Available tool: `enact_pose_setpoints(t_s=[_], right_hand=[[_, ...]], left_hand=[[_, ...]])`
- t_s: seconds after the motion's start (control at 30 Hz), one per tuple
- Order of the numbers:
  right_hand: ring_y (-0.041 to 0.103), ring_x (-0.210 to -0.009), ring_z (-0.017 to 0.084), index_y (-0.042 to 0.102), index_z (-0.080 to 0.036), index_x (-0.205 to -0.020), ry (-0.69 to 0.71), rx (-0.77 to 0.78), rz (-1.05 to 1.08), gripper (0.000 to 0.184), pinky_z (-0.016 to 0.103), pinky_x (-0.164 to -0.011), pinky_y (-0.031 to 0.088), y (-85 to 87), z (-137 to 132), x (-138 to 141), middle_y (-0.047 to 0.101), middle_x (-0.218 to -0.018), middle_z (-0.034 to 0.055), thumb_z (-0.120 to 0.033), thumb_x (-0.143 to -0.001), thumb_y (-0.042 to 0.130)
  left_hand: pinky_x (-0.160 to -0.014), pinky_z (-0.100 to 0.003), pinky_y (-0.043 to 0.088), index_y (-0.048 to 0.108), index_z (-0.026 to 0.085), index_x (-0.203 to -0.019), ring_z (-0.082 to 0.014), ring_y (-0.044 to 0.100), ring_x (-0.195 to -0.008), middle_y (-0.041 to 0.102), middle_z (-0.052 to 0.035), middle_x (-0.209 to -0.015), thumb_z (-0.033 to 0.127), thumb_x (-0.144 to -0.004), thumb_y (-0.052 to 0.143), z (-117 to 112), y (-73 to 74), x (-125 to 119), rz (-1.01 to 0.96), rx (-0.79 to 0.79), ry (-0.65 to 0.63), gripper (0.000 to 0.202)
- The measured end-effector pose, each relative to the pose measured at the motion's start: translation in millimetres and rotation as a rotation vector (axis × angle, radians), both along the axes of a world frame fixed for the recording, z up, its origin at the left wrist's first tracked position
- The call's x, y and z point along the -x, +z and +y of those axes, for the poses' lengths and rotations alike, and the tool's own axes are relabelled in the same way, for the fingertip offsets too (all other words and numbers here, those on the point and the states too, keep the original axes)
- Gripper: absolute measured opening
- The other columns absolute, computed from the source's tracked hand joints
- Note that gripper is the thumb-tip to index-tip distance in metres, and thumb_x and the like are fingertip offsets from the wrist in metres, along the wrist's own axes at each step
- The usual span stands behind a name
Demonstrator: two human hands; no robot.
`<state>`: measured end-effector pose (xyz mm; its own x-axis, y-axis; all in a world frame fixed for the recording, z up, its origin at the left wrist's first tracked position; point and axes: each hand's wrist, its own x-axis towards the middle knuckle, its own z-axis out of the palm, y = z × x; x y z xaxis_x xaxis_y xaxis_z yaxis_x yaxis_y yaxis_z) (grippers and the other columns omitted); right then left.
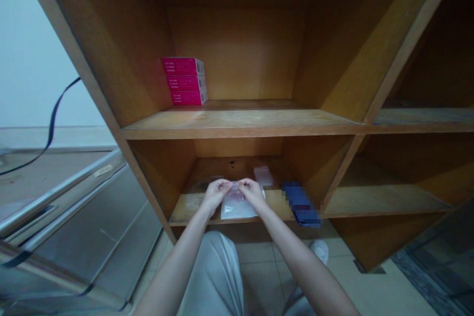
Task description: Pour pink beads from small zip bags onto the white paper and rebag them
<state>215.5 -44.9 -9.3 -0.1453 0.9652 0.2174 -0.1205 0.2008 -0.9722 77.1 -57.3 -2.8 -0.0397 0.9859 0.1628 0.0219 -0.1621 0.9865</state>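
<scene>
My left hand (216, 193) and my right hand (253, 192) pinch the upper part of a small clear plastic bag (236, 191), one hand at each side, over the lower shelf. Both sets of fingertips are closed on it. Beneath the bag lies a white, shiny flat packet (237, 211) near the shelf's front edge; my hands hide part of it. Just behind my right hand rests another clear plastic bag (263, 176). What the held bag contains, if anything, is too small to tell.
Three stacked pink boxes (184, 83) stand on the upper shelf (244, 123). A dark blue, partly blurred item (301, 206) overhangs the lower shelf's edge on the right. Glass panels with metal frames (107, 232) lean at left. A dark strap (54, 116) hangs beside the cabinet.
</scene>
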Motion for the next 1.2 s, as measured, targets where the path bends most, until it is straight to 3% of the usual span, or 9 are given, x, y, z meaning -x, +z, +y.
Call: enact_pose_setpoints(t_s=[0.27,0.5,0.67,0.8,1.0,1.2], right_hand=[[0.054,-0.056,0.013,0.057,-0.016,-0.062,-0.074,-0.055,-0.046,0.009,0.024,-0.055,0.042,-11.4,5,10,0.06,-0.061,0.0015,-0.024,-0.061,0.056],[0.053,-0.055,0.013,0.058,-0.015,-0.061,-0.101,-0.068,-0.091,0.007,0.022,-0.052,0.041,-11.8,6,10,0.06,-0.06,0.0019,-0.022,-0.061,0.055],[0.047,-0.044,0.009,0.063,-0.014,-0.061,0.067,-0.006,-0.152,0.015,0.021,-0.044,0.036,1.5,5,-9,0.06,-0.055,0.0012,-0.028,-0.061,0.061],[0.049,-0.046,0.01,0.067,-0.013,-0.065,0.229,0.046,-0.172,0.026,0.022,-0.046,0.037,18.3,4,-27,0.063,-0.057,0.0028,-0.037,-0.058,0.066],[0.053,-0.05,0.011,0.07,-0.012,-0.069,0.268,0.018,-0.251,0.032,0.023,-0.049,0.037,34.6,8,-40,0.066,-0.062,0.0057,-0.04,-0.055,0.069],[0.06,-0.064,0.017,0.068,-0.014,-0.087,0.262,0.038,-0.15,0.039,0.029,-0.061,0.045,34.6,11,-44,0.068,-0.08,0.0086,-0.042,-0.058,0.067]], left_hand=[[-0.061,-0.025,0.042,0.059,0.013,-0.069,-0.0141,0.054,-0.063,0.06,-0.0041,-0.066,0.03,-0.067,0.056,1,-4.2,-4,0.234,-0.106,0.062,0.018],[-0.062,-0.025,0.042,0.058,0.014,-0.071,-0.0144,0.055,-0.065,0.061,-0.004,-0.069,0.03,-0.07,0.052,0,-8.1,-7,0.407,-0.199,0.122,0.017],[-0.059,-0.026,0.043,0.062,0.012,-0.066,-0.0152,0.056,-0.061,0.064,-0.0057,-0.065,0.034,-0.067,0.056,-3,3.7,3,0.359,-0.1,0.08,0.023],[-0.059,-0.026,0.043,0.067,0.013,-0.067,-0.0167,0.058,-0.061,0.067,-0.0075,-0.068,0.035,-0.06,0.064,-7,20.0,10,0.334,0.002,-0.006,0.024],[-0.057,-0.025,0.043,0.068,0.013,-0.066,-0.0164,0.058,-0.06,0.068,-0.0073,-0.067,0.037,-0.057,0.067,-10,30.9,9,0.298,0.012,-0.034,0.025],[-0.059,-0.025,0.043,0.069,0.014,-0.067,-0.0158,0.059,-0.061,0.068,-0.0066,-0.067,0.037,-0.059,0.066,-10,29.9,9,0.197,-0.046,0.001,0.025]])
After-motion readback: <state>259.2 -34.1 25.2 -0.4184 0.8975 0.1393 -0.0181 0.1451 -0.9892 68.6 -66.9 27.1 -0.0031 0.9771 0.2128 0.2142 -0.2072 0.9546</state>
